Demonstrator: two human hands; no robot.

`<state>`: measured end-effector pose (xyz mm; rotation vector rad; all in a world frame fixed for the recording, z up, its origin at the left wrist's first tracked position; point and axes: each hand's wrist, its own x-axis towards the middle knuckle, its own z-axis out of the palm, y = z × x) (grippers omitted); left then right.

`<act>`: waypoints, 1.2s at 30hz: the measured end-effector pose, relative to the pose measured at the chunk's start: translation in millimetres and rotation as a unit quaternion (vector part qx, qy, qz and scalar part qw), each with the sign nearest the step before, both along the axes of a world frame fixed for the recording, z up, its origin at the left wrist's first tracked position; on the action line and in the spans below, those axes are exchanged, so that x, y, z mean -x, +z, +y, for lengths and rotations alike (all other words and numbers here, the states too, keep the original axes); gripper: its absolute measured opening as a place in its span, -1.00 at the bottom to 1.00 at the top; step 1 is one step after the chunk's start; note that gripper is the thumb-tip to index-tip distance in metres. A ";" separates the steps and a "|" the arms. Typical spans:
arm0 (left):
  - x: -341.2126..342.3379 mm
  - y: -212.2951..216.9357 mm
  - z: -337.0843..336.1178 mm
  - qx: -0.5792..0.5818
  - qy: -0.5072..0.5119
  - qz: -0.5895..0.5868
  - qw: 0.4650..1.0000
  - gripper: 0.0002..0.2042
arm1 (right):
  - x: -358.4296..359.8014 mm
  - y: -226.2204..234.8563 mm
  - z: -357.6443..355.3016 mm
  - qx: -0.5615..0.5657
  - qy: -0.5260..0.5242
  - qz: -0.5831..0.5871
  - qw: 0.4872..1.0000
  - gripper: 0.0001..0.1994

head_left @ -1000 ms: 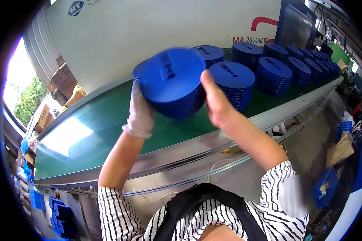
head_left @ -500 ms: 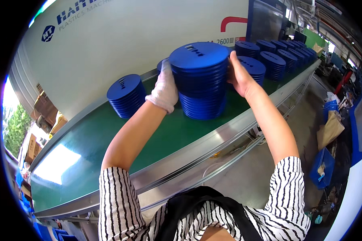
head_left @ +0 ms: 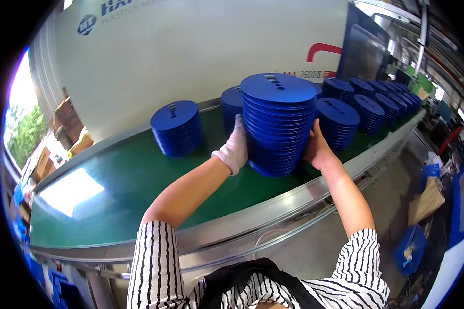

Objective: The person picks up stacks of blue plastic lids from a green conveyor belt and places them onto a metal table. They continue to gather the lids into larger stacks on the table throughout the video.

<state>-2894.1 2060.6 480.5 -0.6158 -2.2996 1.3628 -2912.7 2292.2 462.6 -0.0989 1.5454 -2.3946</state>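
Where the lone stack (head_left: 175,129) stands: upright on the green bench (head_left: 113,216), apart from its neighbours.
Left hand (head_left: 232,149): gloved, thumb up, pressed to the side of the tall column (head_left: 279,129); its other fingers are mostly hidden.
Rear stack (head_left: 231,104): behind that thumb, partly covered.
Tall column: blue discs, upright between both palms over the bench; half a second ago it showed as two sections, now it reads as one, so they seem joined, though full seating cannot be told.
Right hand (head_left: 318,149): bare, fingers bracing the column's other side, lower on it than before.
Right-hand stacks (head_left: 337,123): in rows down the bench.
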 end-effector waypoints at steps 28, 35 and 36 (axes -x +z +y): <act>-694.3 -30.0 -111.8 0.899 -0.111 -0.412 -0.092 -0.51 | -489.7 -63.7 -338.4 0.134 0.621 -0.060 0.770 -0.46; -845.7 -125.8 -120.0 0.800 -0.156 -0.572 -0.090 -0.24 | -668.1 -157.2 -422.4 0.034 0.706 -0.145 0.693 -0.55; -855.1 -132.8 -126.3 0.793 -0.143 -0.589 -0.067 -0.21 | -679.8 -166.2 -433.8 0.032 0.728 -0.157 0.667 -0.57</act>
